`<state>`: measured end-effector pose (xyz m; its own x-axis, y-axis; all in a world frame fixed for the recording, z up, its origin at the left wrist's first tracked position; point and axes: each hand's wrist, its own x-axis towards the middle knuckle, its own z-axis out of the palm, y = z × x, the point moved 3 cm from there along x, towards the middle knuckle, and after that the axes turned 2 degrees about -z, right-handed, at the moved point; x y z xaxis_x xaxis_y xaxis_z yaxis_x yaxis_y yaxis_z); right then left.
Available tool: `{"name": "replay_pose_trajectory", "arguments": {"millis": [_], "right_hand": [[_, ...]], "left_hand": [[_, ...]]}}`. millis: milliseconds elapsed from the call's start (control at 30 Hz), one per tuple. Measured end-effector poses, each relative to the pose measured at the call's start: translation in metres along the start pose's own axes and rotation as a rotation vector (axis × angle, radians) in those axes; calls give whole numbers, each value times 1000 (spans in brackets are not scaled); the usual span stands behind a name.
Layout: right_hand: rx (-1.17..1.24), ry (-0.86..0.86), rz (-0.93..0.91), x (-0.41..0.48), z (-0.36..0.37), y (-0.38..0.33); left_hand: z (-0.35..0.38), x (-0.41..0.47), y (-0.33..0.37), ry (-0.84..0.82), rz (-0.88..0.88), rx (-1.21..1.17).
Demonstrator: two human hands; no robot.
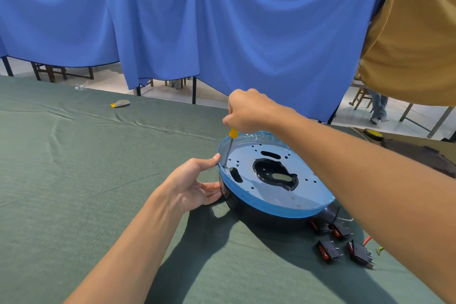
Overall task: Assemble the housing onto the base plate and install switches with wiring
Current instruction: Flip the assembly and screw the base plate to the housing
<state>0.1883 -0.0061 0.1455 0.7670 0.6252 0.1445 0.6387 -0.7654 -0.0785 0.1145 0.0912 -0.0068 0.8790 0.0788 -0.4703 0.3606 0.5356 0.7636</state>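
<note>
I see my right hand (249,111) gripping the yellow screwdriver (232,139) upright, tip at the left edge of the base plate (308,195), while my left hand (195,181), fingers straight, steadies the black housing (259,216) on the desk (74,168).

1. I read this place as a partitioned assembly workshop in a larger hall, not a home or an office.
2. The work surface is a wide table (86,192) under a creased dark green cloth, serving as a bench.
3. Blue curtains (222,20) hang from black metal poles (194,90) along the far edge as screens. A mustard cloth (414,32) hangs at upper right.
4. Below the curtain hems I see a pale tiled floor (108,81) and plain wooden chairs (49,70).
5. A person's legs (378,108) show beyond the screens at right, so a neighbouring bay is occupied.
6. On the bench are a yellow-handled screwdriver (231,143) and four loose switches (329,250), which points to hand assembly work.
</note>
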Motion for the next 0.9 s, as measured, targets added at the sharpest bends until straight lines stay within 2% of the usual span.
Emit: {"name": "replay_pose_trajectory", "arguments": {"millis": [167, 233, 333, 400, 500, 567, 700, 833, 900], "right_hand": [[-18, -227, -61, 1, -13, -6], [-9, -138, -85, 1, -10, -8], [28, -1, -18, 0, -2, -5], [23, -69, 25, 2, -4, -3], [57, -274, 32, 4, -13, -2], [53, -245, -10, 4, -13, -1], [-12, -30, -11, 3, -3, 3], [-29, -221, -28, 1, -12, 1], [-32, -213, -82, 0, -15, -2]], "left_hand": [[1, 0, 1, -2, 0, -16], [1, 0, 1, -5, 0, -18], [0, 1, 0, -6, 0, -22], [0, 2, 0, -4, 1, -25], [0, 2, 0, -4, -1, -31], [0, 2, 0, -3, -4, -30], [0, 2, -1, -6, -4, -27], [-1, 2, -1, -6, -3, -25], [0, 2, 0, -7, -6, -29]]}}
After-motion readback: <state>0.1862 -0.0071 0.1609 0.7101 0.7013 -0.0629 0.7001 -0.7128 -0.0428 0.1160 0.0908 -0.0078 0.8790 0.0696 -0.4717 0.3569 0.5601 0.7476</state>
